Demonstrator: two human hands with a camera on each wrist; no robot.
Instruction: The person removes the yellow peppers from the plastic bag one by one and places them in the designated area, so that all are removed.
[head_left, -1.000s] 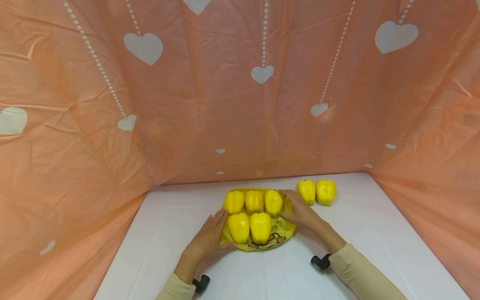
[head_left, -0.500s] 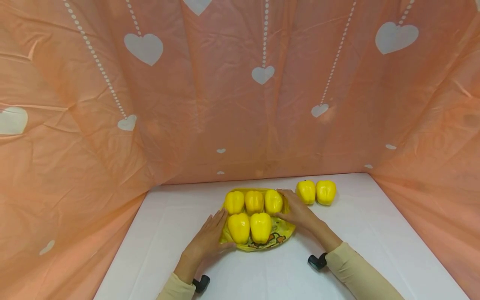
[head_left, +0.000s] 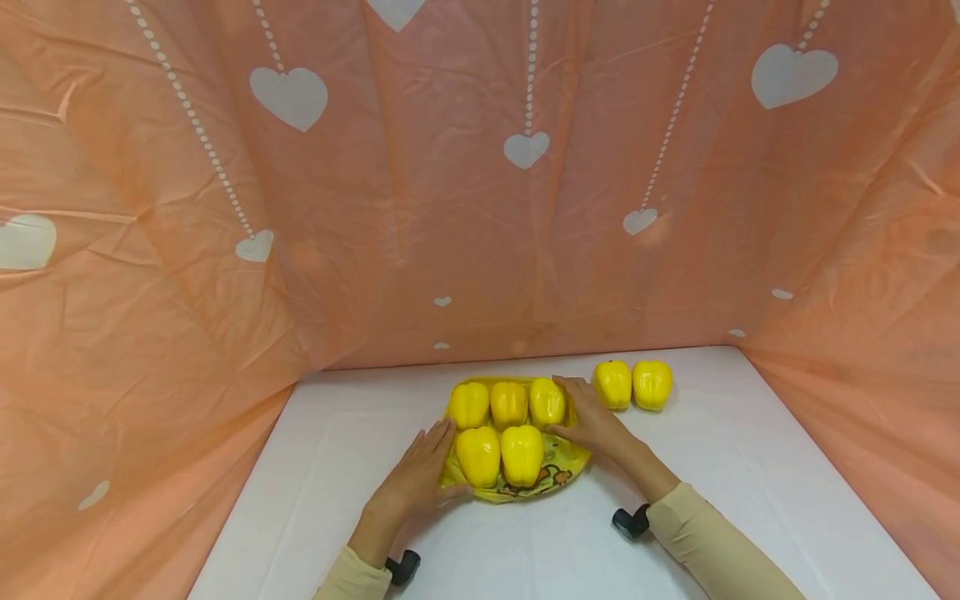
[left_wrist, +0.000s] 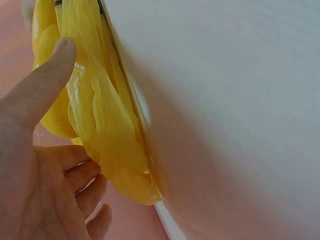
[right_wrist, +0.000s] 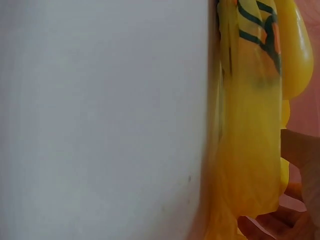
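Several yellow bell peppers [head_left: 522, 456] stand in two rows on a yellow plastic bag [head_left: 566, 458] with a dark and orange print. My left hand [head_left: 416, 471] rests along the bag's left side, fingers extended and thumb at the near edge. In the left wrist view, that hand's thumb [left_wrist: 62, 55] touches the bag's crinkled film [left_wrist: 107, 145]. My right hand [head_left: 600, 421] holds the back right bell pepper [head_left: 547, 402] between thumb and fingers. The right wrist view shows the bag [right_wrist: 250, 150] hiding part of that hand [right_wrist: 300, 195].
Two more yellow bell peppers [head_left: 612, 384] stand side by side at the back right, close behind my right hand. A white table [head_left: 525, 558] lies beneath everything. A pink curtain [head_left: 480, 250] with white hearts encloses the back and sides.
My right hand has shifted slightly left, and its forearm has swung a little left too. The pepper it holds has moved very slightly. My left hand has stayed in place.
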